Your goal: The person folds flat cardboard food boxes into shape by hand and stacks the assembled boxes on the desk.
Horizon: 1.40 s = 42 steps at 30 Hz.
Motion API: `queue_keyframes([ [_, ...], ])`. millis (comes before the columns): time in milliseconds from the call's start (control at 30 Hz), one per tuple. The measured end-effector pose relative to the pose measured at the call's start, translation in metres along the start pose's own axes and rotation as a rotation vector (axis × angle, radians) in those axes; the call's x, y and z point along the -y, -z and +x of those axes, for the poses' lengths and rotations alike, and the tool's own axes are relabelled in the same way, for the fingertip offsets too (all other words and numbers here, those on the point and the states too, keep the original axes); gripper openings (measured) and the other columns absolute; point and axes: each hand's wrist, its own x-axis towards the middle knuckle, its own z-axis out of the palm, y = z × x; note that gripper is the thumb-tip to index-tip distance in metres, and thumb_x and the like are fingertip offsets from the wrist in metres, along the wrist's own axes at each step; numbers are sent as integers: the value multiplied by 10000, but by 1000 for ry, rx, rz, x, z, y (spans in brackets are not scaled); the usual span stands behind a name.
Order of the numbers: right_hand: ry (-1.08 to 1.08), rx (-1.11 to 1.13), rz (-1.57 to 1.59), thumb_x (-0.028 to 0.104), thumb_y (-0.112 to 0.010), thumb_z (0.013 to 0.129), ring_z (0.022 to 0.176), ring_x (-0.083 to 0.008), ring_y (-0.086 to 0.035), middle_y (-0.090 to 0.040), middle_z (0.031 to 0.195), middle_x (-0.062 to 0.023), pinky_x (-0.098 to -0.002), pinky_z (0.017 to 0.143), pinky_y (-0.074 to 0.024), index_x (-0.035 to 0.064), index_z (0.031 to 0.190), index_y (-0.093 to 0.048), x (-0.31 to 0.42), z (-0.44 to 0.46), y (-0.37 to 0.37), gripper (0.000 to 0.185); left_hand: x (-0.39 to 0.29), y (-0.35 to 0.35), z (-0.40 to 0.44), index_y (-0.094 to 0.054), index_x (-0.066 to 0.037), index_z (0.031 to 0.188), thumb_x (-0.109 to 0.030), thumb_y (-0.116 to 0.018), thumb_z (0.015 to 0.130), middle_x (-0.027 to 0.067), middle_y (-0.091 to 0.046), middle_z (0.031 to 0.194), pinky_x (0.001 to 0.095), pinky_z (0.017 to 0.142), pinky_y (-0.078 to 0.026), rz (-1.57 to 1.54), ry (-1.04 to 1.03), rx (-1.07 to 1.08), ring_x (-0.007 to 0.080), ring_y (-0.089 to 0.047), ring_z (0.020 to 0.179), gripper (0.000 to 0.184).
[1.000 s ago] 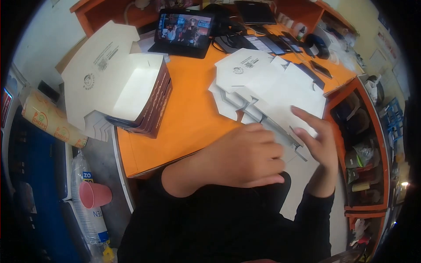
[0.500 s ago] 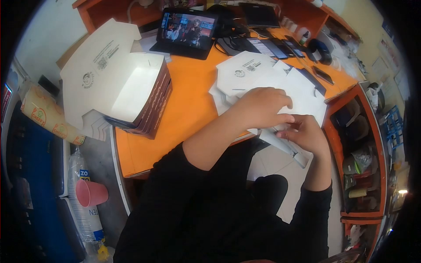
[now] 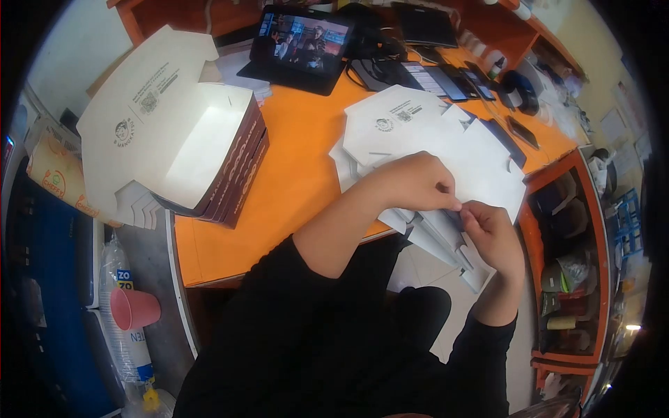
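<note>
White flat cardboard box blanks [image 3: 481, 157] lie in a loose pile on the orange table, their near flaps [image 3: 446, 244] hanging past its edge. Over that near side, my left hand [image 3: 421, 182] is closed in a pinch on the top blank's edge. My right hand [image 3: 493, 237] meets it fingertip to fingertip, also closed on the cardboard. The exact fold between the fingers is hidden. To the left stands a stack of nested, folded boxes [image 3: 240, 164], brown outside and white inside, with the printed lid [image 3: 139, 104] of the top one spread open.
A tablet [image 3: 303, 45] playing a video stands at the back of the orange table [image 3: 300, 160]. Several phones [image 3: 446, 80] and cables lie behind the blanks. At the left are a pink cup [image 3: 136, 308] and sleeved plastic cups [image 3: 125, 348]. Orange shelves [image 3: 592, 279] stand at the right.
My hands have come together, fingertips now touching at the blank's edge. My right hand's fingers have curled in more. The view has shifted slightly.
</note>
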Motion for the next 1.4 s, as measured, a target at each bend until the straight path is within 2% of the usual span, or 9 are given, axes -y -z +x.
queue_keyframes([
  [333,-30,230,358,117,-658,929,833,-124,-614,-725,926,-102,-274,808,-500,-29,1094,-718,-18,13,13,228,-23,20,-14,-776,-79,933,-245,-745,825,100,-727,892,312,559,-514,-80,267,123,174,-663,757,201],
  [600,-99,74,270,119,-709,878,791,-138,-624,-714,857,-95,-277,793,-504,-48,1029,-702,-19,6,3,226,1,9,-5,-773,-75,939,-220,-766,810,102,-733,898,317,690,-524,-35,39,1,186,-668,803,194],
  [833,134,-305,-22,256,-834,761,1098,-264,-619,-626,1223,-200,-358,955,-468,7,1293,-519,12,-26,-10,666,1,-5,0,-742,-52,892,-151,-738,843,62,-728,852,285,778,-494,-124,-146,-282,150,-647,811,110],
  [900,316,-529,183,298,-813,790,1119,-304,-607,-644,1185,-187,-413,1028,-418,-3,1225,-553,12,-36,-3,589,-5,-3,-3,-732,-46,896,-127,-731,856,47,-725,863,275,775,-491,-267,-195,-419,135,-643,814,91],
  [1000,574,-709,-42,301,-766,843,1066,-314,-606,-666,1075,-144,-490,1101,-336,-10,1127,-589,10,-46,10,457,-21,0,-12,-724,-31,908,-96,-713,882,35,-716,881,263,771,-491,-388,-173,-529,115,-634,836,71],
  [1133,700,-1003,171,218,-734,871,903,-233,-589,-638,874,-82,-541,1130,-275,3,1035,-610,-7,-29,-17,296,-18,-7,-13,-716,-24,929,-95,-694,893,44,-712,884,277,778,-496,-387,-251,-469,124,-636,852,83],
  [1167,600,-1114,211,150,-739,853,807,-185,-543,-585,782,-66,-487,1073,-352,18,990,-640,2,-24,-26,215,-16,-11,-11,-713,-21,937,-93,-685,898,47,-711,885,281,780,-498,-358,-285,-454,128,-638,854,86],
  [1300,336,-944,-183,23,-771,736,866,-211,-533,-572,930,-82,-406,840,-411,58,819,-716,37,-25,-27,106,-15,-13,-12,-690,3,939,-83,-637,911,107,-696,880,305,762,-502,-221,-353,-362,210,-654,828,104],
  [1400,414,-860,-468,24,-786,678,940,-248,-520,-554,983,-83,-402,855,-420,95,825,-739,47,-23,-26,170,-14,-14,-12,-688,-1,920,-82,-635,904,112,-687,863,320,737,-503,-219,-375,-345,234,-656,815,98],
])
